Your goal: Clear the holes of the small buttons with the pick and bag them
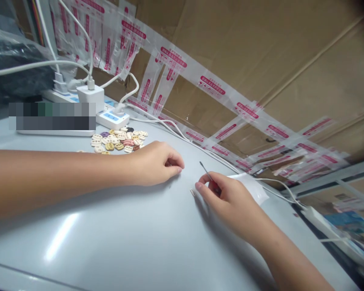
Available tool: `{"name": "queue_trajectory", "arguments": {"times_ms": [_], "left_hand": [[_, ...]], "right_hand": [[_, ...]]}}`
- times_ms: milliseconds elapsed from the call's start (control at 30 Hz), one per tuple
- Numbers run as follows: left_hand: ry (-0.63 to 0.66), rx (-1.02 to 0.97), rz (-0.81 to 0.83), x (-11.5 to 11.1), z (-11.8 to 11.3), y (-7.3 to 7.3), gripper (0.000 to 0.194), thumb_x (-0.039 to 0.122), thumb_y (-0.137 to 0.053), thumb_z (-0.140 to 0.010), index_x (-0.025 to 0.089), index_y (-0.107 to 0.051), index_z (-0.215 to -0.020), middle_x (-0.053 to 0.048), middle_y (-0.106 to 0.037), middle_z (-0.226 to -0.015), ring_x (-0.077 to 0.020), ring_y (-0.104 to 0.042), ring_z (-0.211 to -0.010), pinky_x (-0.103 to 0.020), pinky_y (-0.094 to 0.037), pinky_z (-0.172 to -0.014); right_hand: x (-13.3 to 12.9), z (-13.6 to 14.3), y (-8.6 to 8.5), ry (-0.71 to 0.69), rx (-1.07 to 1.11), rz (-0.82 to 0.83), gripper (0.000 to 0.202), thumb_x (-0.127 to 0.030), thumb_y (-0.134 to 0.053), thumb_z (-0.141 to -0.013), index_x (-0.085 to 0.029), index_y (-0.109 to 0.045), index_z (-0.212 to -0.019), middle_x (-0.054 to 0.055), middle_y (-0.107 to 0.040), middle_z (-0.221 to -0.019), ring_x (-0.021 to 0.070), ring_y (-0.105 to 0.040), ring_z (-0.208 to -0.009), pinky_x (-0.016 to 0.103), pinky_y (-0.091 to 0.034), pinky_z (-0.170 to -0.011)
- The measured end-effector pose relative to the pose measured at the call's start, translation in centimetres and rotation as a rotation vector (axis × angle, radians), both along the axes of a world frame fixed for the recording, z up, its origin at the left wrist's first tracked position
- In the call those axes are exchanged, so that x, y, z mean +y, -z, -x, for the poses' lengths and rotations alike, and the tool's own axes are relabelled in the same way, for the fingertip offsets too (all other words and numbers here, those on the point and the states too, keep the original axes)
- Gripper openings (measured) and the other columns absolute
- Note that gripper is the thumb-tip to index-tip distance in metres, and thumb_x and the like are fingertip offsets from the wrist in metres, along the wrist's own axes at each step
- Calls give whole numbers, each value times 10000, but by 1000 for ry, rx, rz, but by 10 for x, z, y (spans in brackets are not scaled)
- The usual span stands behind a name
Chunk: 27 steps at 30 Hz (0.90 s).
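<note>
My right hand [224, 192] is closed around a small screwdriver [205, 167] with a thin dark shaft and a red handle, its tip pointing up and to the left. Just left of those fingers, a tiny metal piece [192, 192] lies on the grey table [115, 234]. My left hand [162, 163] rests over the table, thumb and forefinger curled together; what they pinch, if anything, is hidden. Behind its wrist lies a pile of small oval slotted pieces [119, 139], like buttons, in cream, yellow, pink, brown, purple and black.
Power strips [112, 117] with a white plug adapter [91, 97] and cables stand at the back left. A taped cardboard sheet [261, 60] rises behind the table. Beyond my right hand lies a white sheet [251, 186], with another white strip [321, 226] at the right edge.
</note>
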State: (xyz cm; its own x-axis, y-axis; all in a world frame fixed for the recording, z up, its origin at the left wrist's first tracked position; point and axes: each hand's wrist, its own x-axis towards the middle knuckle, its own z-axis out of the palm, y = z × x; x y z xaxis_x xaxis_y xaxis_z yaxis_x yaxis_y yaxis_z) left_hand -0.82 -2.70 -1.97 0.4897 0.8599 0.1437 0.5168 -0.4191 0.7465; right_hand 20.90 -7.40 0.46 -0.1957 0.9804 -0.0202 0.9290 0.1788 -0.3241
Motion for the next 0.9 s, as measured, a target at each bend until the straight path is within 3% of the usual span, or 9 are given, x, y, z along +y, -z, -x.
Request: {"name": "queue_trajectory", "arguments": {"times_ms": [233, 467, 700, 900], "left_hand": [[126, 24, -230, 6, 2, 8, 203, 255, -586, -832, 223, -783, -866, -28, -733, -892, -176, -638, -792, -273, -420, -729], [121, 194, -349, 6, 1, 9, 288, 219, -496, -896, 195, -730, -730, -42, -641, -854, -162, -590, -776, -277, -396, -720], [72, 231, -281, 5, 2, 8, 324, 299, -436, -955, 189, -737, -906, -69, -623, -971, -189, -599, -862, -302, -405, -773], [53, 188, -386, 6, 6, -1, 258, 254, -470, -912, 177, -716, -925, -63, -661, -929, -188, -595, -845, -296, -396, -758]], "right_hand": [[1, 5, 9, -47, -32, 69, 248, -382, -489, -929, -213, -576, -771, -17, -557, -624, 146, -487, -563, 274, -328, -520], [3, 4, 13, -56, 2, 17, 268, -396, -465, -958, -224, -514, -759, -30, -530, -620, 148, -468, -573, 276, -316, -532], [2, 4, 10, -46, 125, 4, 230, -370, -472, -957, -224, -538, -793, -36, -573, -623, 134, -471, -549, 268, -327, -538], [6, 3, 11, 20, 188, -95, 158, -334, -541, -881, -211, -590, -796, -26, -559, -624, 130, -462, -540, 261, -342, -516]]}}
